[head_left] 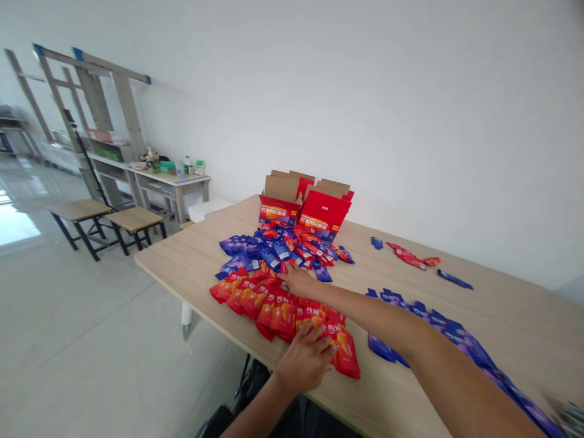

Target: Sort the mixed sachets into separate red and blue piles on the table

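Observation:
My left hand [305, 358] lies flat, fingers spread, on the near end of a row of red packets [274, 307] fanned across the wooden table [196, 258]. My right hand [297, 281] reaches across the table, its fingers stretched toward the heap of mixed blue and red packets [280, 249]. The fingertips touch a red packet at the heap's near edge. Nothing is gripped in either hand. Two open red cardboard boxes [303, 207] stand behind the heap.
A line of blue packets [451, 337] runs along the right side under my right arm. A few loose red [413, 257] and blue packets [454, 279] lie far right. Stools [134, 220] and a desk [171, 179] stand at left by the wall.

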Motion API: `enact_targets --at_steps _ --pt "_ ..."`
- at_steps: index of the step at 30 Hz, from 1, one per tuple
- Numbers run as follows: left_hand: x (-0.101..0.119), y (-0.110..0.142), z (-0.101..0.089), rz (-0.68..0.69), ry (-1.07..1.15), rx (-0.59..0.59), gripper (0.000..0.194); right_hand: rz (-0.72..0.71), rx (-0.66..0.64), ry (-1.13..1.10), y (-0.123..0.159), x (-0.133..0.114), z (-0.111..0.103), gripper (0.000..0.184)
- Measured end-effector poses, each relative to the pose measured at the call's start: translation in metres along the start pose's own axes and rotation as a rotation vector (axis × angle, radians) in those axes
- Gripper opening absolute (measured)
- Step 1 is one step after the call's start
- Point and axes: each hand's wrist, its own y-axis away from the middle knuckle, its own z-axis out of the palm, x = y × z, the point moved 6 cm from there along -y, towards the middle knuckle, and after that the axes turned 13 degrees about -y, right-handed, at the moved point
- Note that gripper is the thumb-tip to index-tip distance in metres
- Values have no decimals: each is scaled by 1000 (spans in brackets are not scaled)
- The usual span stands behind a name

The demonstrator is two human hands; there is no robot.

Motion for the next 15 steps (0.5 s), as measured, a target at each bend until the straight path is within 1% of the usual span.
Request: enact_targets --at_steps 4,6,9,10,13,15 --pt "0 0 1 3 10 -16 35 60 54 -59 12 5 -7 36" --pt "0 -1 0 3 18 -12 35 112 119 -169 19 13 -16 31" --pt "0 -2 -2 7 21 -1 34 208 221 -357 28 29 -31 13" --pt "-1 -3 -2 8 21 -1 34 244 249 -399 31 35 -35 10" --pt "0 -4 -4 12 18 -4 34 336 316 -476 42 47 -44 17" --pt "0 -4 -5 12 20 -3 33 375 341 -531 53 47 -44 21"
